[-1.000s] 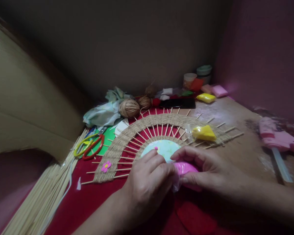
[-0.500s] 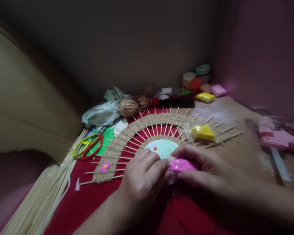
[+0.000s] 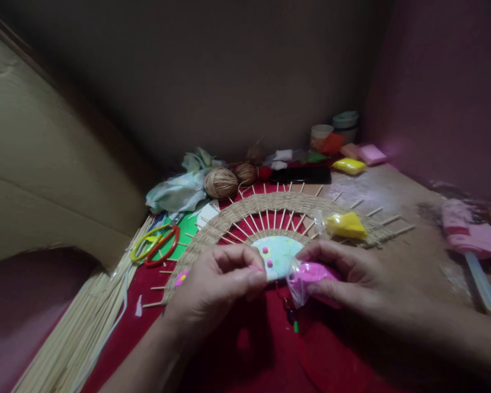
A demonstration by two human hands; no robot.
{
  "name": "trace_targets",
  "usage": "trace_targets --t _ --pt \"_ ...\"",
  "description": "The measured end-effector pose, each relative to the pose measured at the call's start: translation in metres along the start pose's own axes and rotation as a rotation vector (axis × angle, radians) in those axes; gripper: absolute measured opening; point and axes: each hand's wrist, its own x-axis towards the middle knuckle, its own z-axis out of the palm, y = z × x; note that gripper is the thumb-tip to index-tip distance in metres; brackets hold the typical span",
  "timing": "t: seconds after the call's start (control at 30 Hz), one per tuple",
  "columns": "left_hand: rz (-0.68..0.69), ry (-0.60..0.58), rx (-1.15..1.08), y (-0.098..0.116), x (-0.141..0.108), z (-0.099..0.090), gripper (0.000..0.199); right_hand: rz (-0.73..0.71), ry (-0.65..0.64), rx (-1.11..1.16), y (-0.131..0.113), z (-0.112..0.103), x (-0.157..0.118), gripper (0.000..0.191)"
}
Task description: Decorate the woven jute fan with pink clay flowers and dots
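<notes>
My left hand is closed in a pinch, with a small bit of pink clay showing between thumb and forefinger. My right hand grips a clear plastic packet of pink clay, its open end facing left. Beyond both hands lies a fan-shaped piece woven from twine and thin sticks. Two pink dots sit on its pale green patterned centre. A pink flower with a yellow middle is on the woven band, partly hidden by my left hand. A packet of yellow clay rests on the fan's right side.
Scissors and a bundle of thin sticks lie at left. Twine balls, crumpled cloth, a black phone-like slab, clay packets and cups line the back. A pink glue gun lies at right.
My left hand has drawn away from the packet's open end to the left, with a bit of pink clay in its fingers. The whole view has shifted slightly.
</notes>
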Motion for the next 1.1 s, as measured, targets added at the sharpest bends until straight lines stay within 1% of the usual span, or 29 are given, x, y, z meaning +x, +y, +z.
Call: trace_targets --t 0.07,0.13,0.23,0.33,0.5,0.57,0.77,0.87,1.0,1.1 --pt "0.062 0.024 -0.166 0.001 0.003 -0.005 0.012 0.021 -0.018 0.064 0.002 0.000 0.001 0.014" --pt "0.071 0.035 -0.225 0.000 0.005 -0.005 0.010 0.029 -0.041 0.084 0.002 0.000 0.002 0.015" --pt "0.069 0.035 -0.269 -0.003 0.007 -0.002 0.013 0.025 -0.052 0.066 0.000 0.001 0.000 0.014" --pt "0.066 0.042 -0.284 -0.004 0.007 0.000 0.015 0.036 -0.022 0.042 -0.003 0.001 -0.001 0.013" --pt "-0.025 0.063 -0.263 -0.004 0.006 0.001 0.006 0.013 -0.019 0.055 -0.002 0.001 -0.001 0.014" --pt "-0.013 0.069 -0.288 -0.004 0.007 0.001 0.007 0.017 -0.017 0.047 0.000 0.001 0.000 0.016" --pt "0.010 0.106 -0.335 -0.003 0.010 0.004 0.019 0.032 -0.033 0.067 -0.002 0.000 0.000 0.016" --pt "0.047 0.111 -0.375 -0.003 0.010 0.006 0.026 0.026 -0.043 0.094 -0.001 0.000 0.000 0.016" --pt "0.044 0.069 -0.377 -0.007 0.010 0.004 0.012 0.017 -0.040 0.124 0.002 0.001 0.001 0.015" --pt "0.006 0.073 -0.372 -0.010 0.010 0.001 0.019 0.015 -0.045 0.118 0.002 0.001 0.001 0.015"
